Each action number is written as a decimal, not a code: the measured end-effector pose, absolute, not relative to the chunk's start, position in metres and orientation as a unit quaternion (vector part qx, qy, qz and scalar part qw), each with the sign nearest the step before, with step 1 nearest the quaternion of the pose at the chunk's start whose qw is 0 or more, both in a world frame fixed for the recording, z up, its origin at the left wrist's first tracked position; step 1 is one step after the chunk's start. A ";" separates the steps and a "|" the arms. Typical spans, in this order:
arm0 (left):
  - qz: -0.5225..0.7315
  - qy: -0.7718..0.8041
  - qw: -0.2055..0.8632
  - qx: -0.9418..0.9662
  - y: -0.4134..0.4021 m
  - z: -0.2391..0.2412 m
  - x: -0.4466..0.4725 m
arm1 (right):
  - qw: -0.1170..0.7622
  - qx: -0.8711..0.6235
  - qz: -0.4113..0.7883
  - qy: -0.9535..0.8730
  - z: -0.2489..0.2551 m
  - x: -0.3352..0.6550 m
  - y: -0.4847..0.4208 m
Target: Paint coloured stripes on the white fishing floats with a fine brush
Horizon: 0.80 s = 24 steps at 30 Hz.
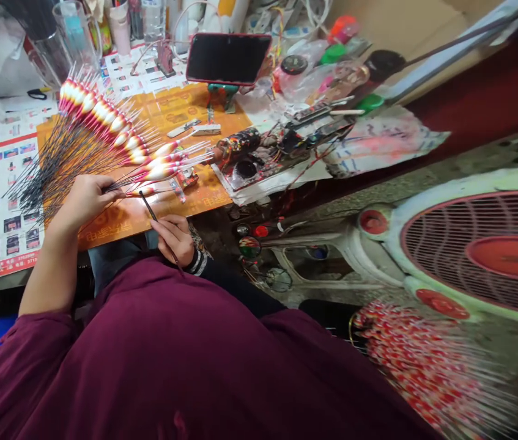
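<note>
My left hand is closed on the thin dark stems of several fishing floats, with red, white and yellow bodies and pale tips pointing right. My right hand pinches a thin brush, dark toward its upper end, which reaches up near a float lying low beside the bunch. Whether the brush touches that float I cannot tell. Beyond my left hand, a fanned row of similar floats lies with its dark stems toward the left.
An orange board lies on the printed table cover. A phone stands upright behind it. A paint-spotted device sits at the board's right. Glass mugs stand at the back. A fan and a red-and-white bundle are at right.
</note>
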State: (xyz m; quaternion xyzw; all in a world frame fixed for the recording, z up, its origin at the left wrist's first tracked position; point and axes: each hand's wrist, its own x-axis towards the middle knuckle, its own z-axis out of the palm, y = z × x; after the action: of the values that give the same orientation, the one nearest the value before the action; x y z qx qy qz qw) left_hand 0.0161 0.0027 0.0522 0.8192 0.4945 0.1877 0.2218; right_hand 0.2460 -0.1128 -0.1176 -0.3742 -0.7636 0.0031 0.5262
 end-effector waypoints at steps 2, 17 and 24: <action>0.194 0.496 0.236 0.813 0.001 0.051 0.018 | 0.508 -0.389 0.007 -0.768 -0.118 0.246 -0.114; 0.230 0.453 0.255 0.823 0.007 0.039 0.029 | 0.504 -0.397 -0.009 -0.767 -0.113 0.246 -0.119; 0.241 0.449 0.270 0.817 0.006 0.038 0.030 | 0.494 -0.412 0.002 -0.765 -0.115 0.243 -0.119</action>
State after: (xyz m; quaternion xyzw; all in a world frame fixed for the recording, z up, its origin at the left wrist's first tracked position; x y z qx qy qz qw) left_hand 0.0298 0.0065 0.0384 0.8171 0.4492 0.2406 0.2695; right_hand 0.2435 -0.1194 -0.1153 -0.4121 -0.7654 0.0024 0.4944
